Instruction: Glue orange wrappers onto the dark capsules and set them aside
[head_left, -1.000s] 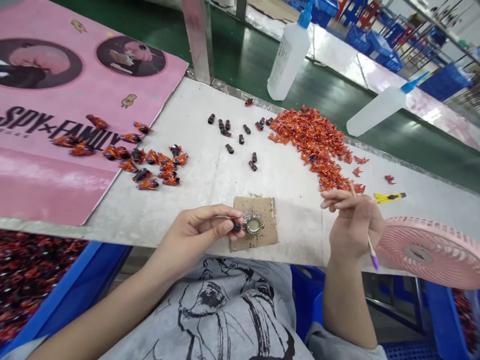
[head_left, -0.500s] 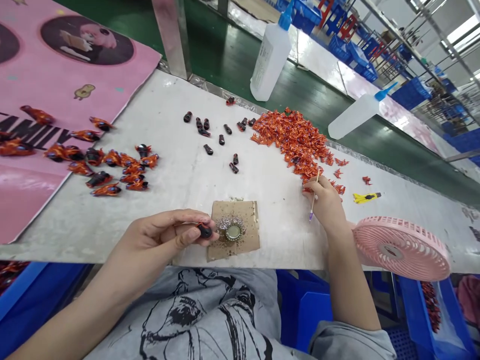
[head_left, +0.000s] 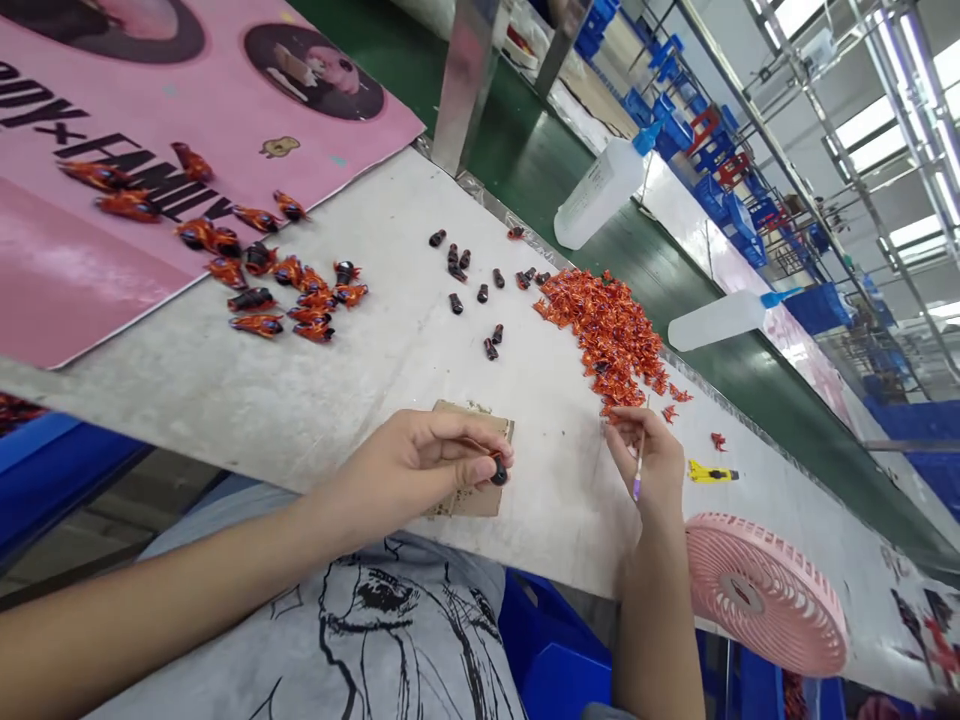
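Between the thumb and fingers of my left hand is a small black part, held over a brown cardboard piece. My right hand holds a thin stick with a purple tip. Its thumb and forefinger are at the near edge of a heap of orange-red pieces; whether a piece is pinched there is too small to tell. Several black parts lie beyond the cardboard. Orange and black assembled figures are spread at the left.
A pink fan and a yellow tool are at the right. Two white bottles with blue nozzles, one upright-leaning and one more tilted, stand along the green belt. A pink printed sheet covers the far left.
The view has turned and shifted. My left hand with the black part has moved right, over the cardboard, hiding the bottle cap there. My right hand stays at the heap's near edge.
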